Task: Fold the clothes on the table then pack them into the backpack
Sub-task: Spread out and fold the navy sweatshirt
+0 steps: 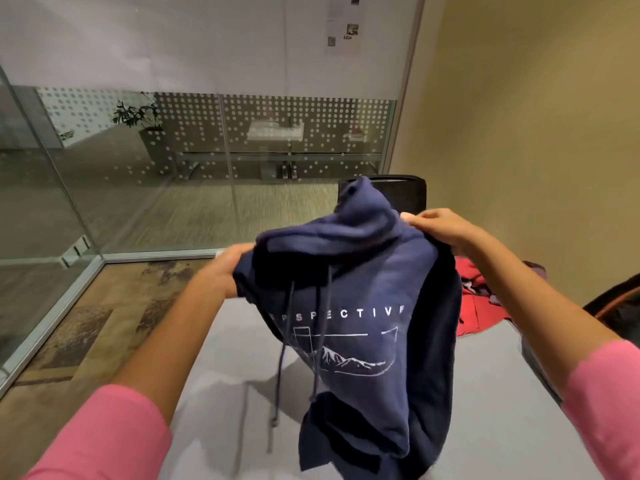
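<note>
Head view: navy hoodie point(360, 306) held up above the grey table point(485, 393).
Left hand point(228, 268) grips the hoodie's shoulder at 9 o'clock, right hand point(440, 226) pinches the other shoulder at 2 o'clock; the body and drawstrings hang between them, the printed front towards the camera. Red garment point(474, 299) lies on the table at 3 o'clock, a dark backpack point(620, 306) just beyond it.

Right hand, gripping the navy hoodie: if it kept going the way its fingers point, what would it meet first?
Probably the hoodie itself: the right hand points left into the bunched hood, though depth is unclear.
</note>
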